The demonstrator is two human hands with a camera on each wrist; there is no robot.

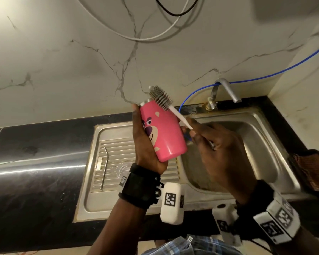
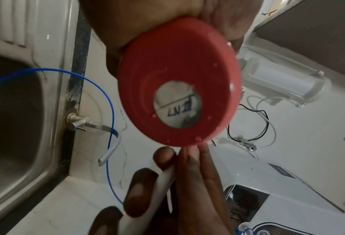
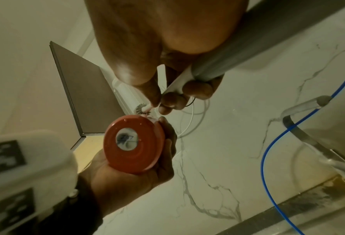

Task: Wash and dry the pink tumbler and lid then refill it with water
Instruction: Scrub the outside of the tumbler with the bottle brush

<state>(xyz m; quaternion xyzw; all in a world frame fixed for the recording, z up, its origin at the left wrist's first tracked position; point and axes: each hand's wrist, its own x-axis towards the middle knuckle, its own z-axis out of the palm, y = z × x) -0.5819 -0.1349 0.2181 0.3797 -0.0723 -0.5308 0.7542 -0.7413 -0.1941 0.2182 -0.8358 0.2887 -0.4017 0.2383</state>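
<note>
1. Blue handwriting, something like "LN", is seen upside down on the round silver sticker (image 2: 176, 105) under the pink tumbler (image 2: 177, 81); it can't be made out fully.
2. Square black-and-white code tags (image 1: 170, 199) are carried on the wrist bands, no letters.

Steel sink (image 1: 276, 144) set in a black counter (image 1: 35, 144)
A bent metal straw (image 1: 104, 168) lies on the ribbed drainboard; a thin blue tube (image 1: 265, 76) loops past the chrome tap (image 1: 226, 89)

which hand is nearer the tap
Right. The right hand holds the bottle brush above the sink basin, just in front of the tap; the left hand, gripping the pink tumbler, sits farther left over the drainboard.
</note>
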